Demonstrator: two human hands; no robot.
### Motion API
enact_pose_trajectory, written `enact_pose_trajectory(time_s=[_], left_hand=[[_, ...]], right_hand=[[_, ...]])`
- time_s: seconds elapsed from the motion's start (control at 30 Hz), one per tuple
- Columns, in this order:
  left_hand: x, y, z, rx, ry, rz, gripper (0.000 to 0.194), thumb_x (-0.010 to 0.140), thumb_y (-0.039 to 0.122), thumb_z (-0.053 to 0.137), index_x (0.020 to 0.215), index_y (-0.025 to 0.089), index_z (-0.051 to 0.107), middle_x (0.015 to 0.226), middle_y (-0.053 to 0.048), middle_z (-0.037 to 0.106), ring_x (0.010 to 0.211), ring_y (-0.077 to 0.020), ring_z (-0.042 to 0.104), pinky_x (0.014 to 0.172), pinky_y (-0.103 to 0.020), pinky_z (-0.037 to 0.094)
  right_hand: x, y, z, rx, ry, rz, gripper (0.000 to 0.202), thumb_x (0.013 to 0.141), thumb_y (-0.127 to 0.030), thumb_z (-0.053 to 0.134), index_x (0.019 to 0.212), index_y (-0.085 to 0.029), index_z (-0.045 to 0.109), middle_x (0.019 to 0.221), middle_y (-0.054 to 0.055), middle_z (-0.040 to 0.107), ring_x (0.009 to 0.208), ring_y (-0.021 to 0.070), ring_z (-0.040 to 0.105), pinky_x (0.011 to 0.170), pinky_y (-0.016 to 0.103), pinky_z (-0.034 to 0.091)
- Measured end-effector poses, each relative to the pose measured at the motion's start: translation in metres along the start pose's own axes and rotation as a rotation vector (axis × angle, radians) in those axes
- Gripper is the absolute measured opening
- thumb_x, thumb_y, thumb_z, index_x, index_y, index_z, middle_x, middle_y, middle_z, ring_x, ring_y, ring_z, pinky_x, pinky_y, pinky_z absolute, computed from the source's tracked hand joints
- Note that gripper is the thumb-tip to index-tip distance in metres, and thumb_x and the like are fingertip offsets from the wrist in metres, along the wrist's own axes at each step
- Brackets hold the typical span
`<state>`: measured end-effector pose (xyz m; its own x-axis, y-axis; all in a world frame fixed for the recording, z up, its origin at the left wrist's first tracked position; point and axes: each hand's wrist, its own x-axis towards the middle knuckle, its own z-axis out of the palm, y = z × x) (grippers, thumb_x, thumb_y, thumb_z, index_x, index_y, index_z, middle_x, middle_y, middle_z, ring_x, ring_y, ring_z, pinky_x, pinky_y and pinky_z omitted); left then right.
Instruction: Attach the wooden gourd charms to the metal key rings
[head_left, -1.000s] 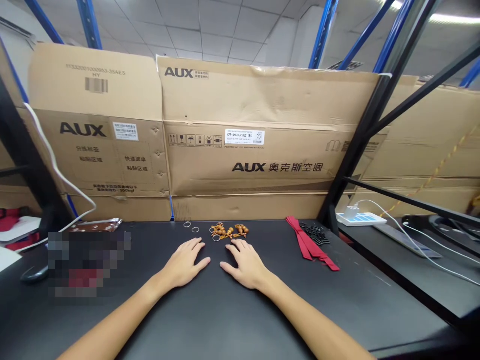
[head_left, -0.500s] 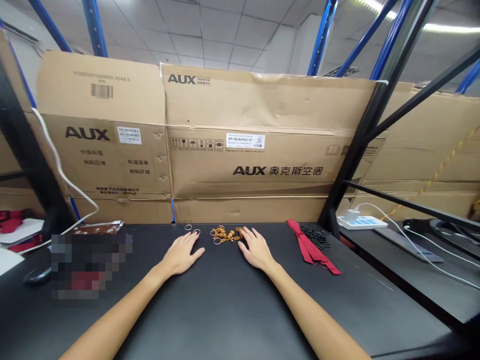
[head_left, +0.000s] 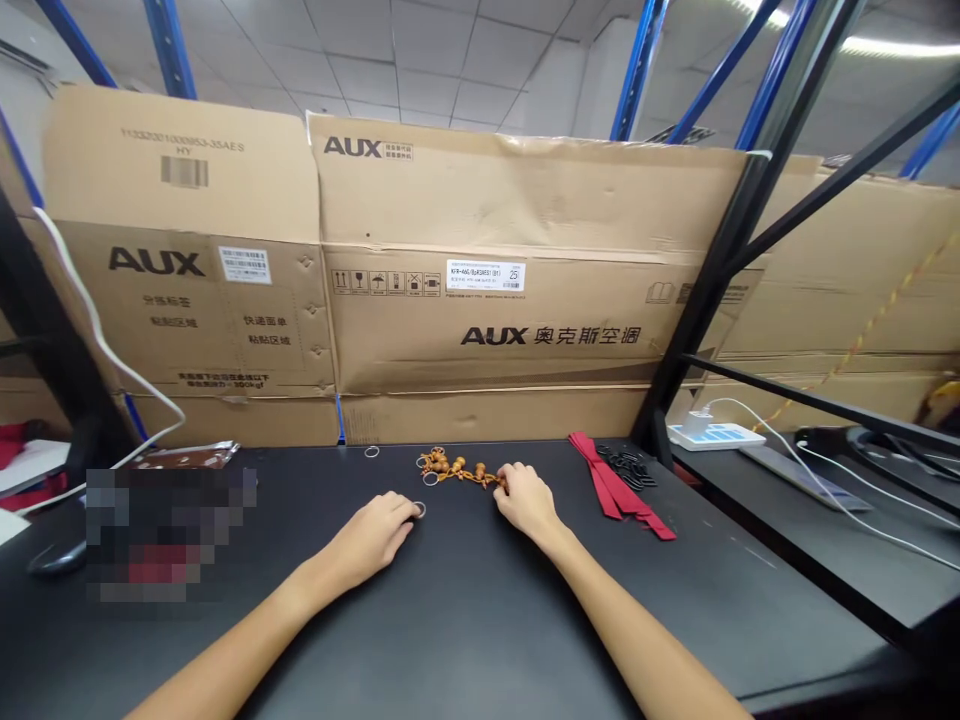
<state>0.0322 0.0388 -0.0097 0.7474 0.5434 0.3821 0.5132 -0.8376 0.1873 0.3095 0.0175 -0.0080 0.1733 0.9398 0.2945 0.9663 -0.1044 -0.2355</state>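
Note:
My left hand [head_left: 375, 540] rests low over the black tabletop, fingers drawn together on a metal split ring [head_left: 421, 510] that pokes out past the fingertips. With closed fingers, my right hand [head_left: 527, 497] grips the right end of a small pile of wooden gourd pendants [head_left: 457, 465] on orange-brown cords. The held end is partly hidden by the fingers. Another split ring [head_left: 430, 479] lies at the pile's left side. A loose split ring [head_left: 372, 452] lies farther back, near the cardboard.
Red ribbon strips [head_left: 619, 485] and a heap of black clasps [head_left: 628, 466] lie to the right. Cardboard panels [head_left: 487, 370] stand along the back. At left are a computer mouse [head_left: 56, 558] and a brown plastic packet [head_left: 184, 456]. A black metal rack post [head_left: 697, 270] rises at right.
My left hand has drawn a split ring nearer and rightward, its fingers closing. My right hand has curled from flat and pulled the end of the gourd pendants rightward.

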Motion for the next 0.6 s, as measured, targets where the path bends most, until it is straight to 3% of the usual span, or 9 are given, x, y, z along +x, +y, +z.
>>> enact_pose_trajectory(time_s=[0.13,0.27,0.43,0.6], left_hand=[[0.001,0.013,0.000,-0.124,-0.019,0.047,0.023,0.094,0.014,0.040,0.105,0.023,0.058,0.103,-0.005,0.061,0.093,-0.0181,0.059,0.084,-0.031,0.049],[0.001,0.013,0.000,-0.191,0.000,0.043,0.019,0.094,0.015,0.041,0.099,0.022,0.058,0.107,-0.005,0.057,0.090,-0.0161,0.059,0.083,-0.029,0.049],[0.001,0.010,-0.004,-0.138,-0.017,0.011,0.017,0.095,0.019,0.041,0.087,0.020,0.056,0.096,-0.005,0.057,0.085,-0.0177,0.056,0.079,-0.030,0.047],[0.002,0.012,-0.003,-0.097,-0.036,0.022,0.016,0.095,0.017,0.039,0.088,0.020,0.054,0.098,-0.005,0.056,0.087,-0.0192,0.054,0.080,-0.032,0.046]], right_hand=[[-0.012,-0.008,-0.008,0.017,-0.056,-0.024,0.019,0.083,-0.016,0.050,0.094,-0.020,0.064,0.094,0.006,0.066,0.085,0.0189,0.060,0.066,0.026,0.036],[-0.024,-0.023,-0.011,0.151,-0.060,-0.150,0.016,0.083,-0.019,0.051,0.094,-0.022,0.063,0.089,0.002,0.065,0.081,0.0158,0.059,0.066,0.024,0.036],[-0.034,-0.038,-0.005,0.281,-0.072,-0.361,0.018,0.083,-0.015,0.051,0.095,-0.022,0.062,0.084,0.002,0.060,0.078,0.0149,0.054,0.070,0.024,0.038],[-0.038,-0.041,0.001,0.278,-0.073,-0.441,0.019,0.081,-0.016,0.056,0.097,-0.023,0.065,0.089,0.003,0.057,0.083,0.0170,0.052,0.074,0.027,0.042]])
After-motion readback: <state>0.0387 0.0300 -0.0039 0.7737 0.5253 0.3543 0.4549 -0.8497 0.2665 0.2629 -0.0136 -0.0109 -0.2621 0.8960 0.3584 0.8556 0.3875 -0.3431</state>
